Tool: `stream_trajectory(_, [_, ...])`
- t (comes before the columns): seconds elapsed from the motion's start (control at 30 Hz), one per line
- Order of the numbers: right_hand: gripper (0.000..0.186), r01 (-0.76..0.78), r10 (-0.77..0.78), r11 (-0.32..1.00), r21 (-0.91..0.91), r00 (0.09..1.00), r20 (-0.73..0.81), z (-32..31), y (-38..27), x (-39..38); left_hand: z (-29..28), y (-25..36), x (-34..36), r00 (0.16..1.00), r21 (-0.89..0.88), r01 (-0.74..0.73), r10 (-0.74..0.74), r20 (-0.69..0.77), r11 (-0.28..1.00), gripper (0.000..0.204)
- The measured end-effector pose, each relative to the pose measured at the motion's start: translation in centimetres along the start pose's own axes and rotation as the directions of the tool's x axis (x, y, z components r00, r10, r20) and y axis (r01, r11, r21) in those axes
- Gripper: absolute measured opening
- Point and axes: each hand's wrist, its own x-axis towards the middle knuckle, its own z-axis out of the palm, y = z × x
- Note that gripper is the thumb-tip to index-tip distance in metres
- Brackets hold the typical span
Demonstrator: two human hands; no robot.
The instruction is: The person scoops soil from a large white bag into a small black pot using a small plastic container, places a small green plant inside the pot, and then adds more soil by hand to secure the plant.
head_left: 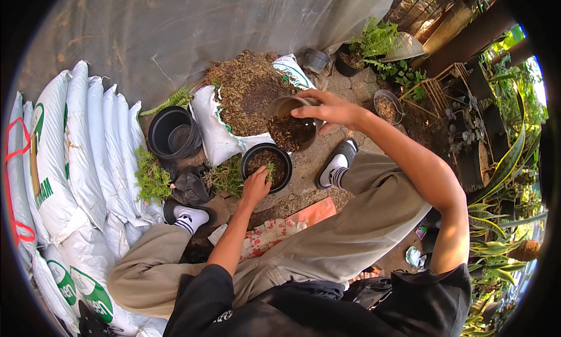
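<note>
My left hand [256, 188] reaches into a round black plant pot [288, 166] on the ground, its fingers closed on a small green seedling [270, 170]. Dark soil surrounds the seedling in the pot. Just up and to the right, my right hand [332, 110] grips the rim of a grey-brown tub [282, 106], thumb and fingers on either side of its wall. The tub is tilted toward the black pot and holds loose dark soil [286, 134]. Beyond both lies a heap of brown potting mix [248, 91] in an opened white sack [209, 127].
Stacked white sacks [82, 138] line the left side. Nested black pots [153, 132] stand beside low green plants [153, 176] and a black plastic bag [191, 188]. A fern [377, 40] grows at the back right. My shoes flank the work area; a floral cloth [269, 236] lies between my legs.
</note>
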Motion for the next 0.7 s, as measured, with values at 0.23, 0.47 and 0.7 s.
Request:
stream_trajectory(0.23, [0.090, 0.123, -0.185, 0.937, -0.327, 0.969, -0.167, 2.1, 4.3, 2.2, 0.1, 0.5, -0.3, 0.998, 0.024, -0.027, 0.029, -0.059, 0.999, 0.036])
stream_trajectory(0.47, [0.092, 0.134, -0.211, 0.902, -0.410, 0.966, -0.149, 3.5, 5.1, 2.6, 0.1, 0.7, -0.5, 1.000, 0.148, -0.018, 0.020, -0.014, 0.989, 0.038])
stream_trajectory(0.7, [0.091, 0.111, -0.179, 0.889, -0.444, 0.977, -0.114, 4.8, 5.3, 3.0, -0.1, 0.9, -0.5, 1.000, 0.154, 0.011, -0.016, 0.027, 0.988, 0.040])
